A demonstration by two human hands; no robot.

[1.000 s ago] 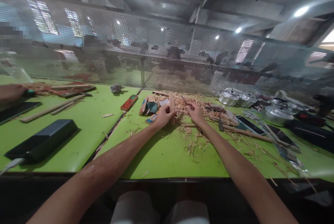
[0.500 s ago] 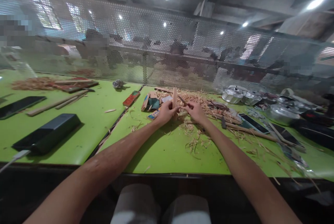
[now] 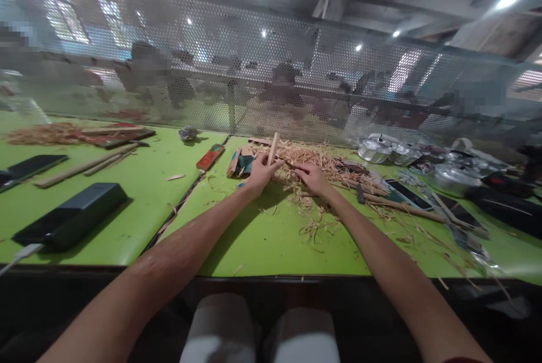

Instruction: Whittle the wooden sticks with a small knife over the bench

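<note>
My left hand [image 3: 261, 175] is closed round a pale flat wooden stick [image 3: 274, 145], which stands nearly upright and leans a little to the right at its top. In my right hand [image 3: 312, 178] is a slim dark knife [image 3: 290, 165], its blade pointing left toward the stick; most of its handle is hidden by the fingers. Whether blade and wood touch I cannot tell. Curled wood shavings [image 3: 315, 155] lie heaped behind and around both hands. Just left of my left hand sits a small torn cardboard box [image 3: 240, 163].
A hammer [image 3: 361, 193], a phone [image 3: 409, 195] and several metal pots [image 3: 376, 148] lie to the right. A red-painted wooden block [image 3: 210, 157], a black power bank [image 3: 71, 216] and wooden sticks [image 3: 91, 165] are on the left. A perforated metal screen [image 3: 203, 92] borders the green table's back.
The stick has tipped from upright to leaning slightly right, and my left hand has shifted a little left with it. My right hand stays close by with the knife.
</note>
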